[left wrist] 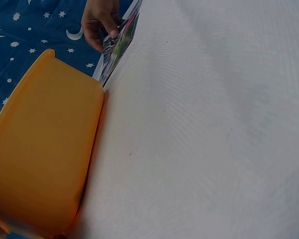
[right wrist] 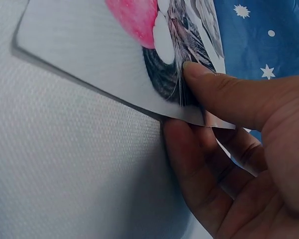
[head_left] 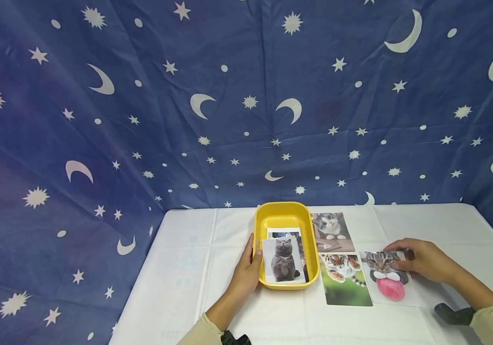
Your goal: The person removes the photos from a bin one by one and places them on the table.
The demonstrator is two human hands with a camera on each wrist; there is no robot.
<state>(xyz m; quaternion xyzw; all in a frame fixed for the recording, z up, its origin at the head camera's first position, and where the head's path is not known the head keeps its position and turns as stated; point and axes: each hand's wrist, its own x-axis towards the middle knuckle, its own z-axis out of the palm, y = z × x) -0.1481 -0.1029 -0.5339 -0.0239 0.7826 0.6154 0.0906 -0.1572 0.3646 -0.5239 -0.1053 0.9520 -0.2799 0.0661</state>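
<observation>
My right hand (head_left: 428, 260) pinches a photo card of a tabby cat with a pink ball (head_left: 391, 282) by its right edge. In the right wrist view the thumb lies on the card's printed face, with the fingers beneath. My left hand (head_left: 245, 270) holds the left side of a yellow plastic tray (head_left: 287, 207), its thumb at the rim. Inside the tray, a grey cat photo card (head_left: 283, 258) lies on top of other cards, mostly covered. A tiger cub card (head_left: 346, 282) and a card of a grey-and-white cat (head_left: 332, 232) lie right of the tray.
A white cloth (head_left: 194, 268) covers the table. Behind and to the left hangs a blue curtain (head_left: 229, 120) with moons and stars. Dark wrist devices show below both hands, the right one (head_left: 453, 315) close to the tabletop.
</observation>
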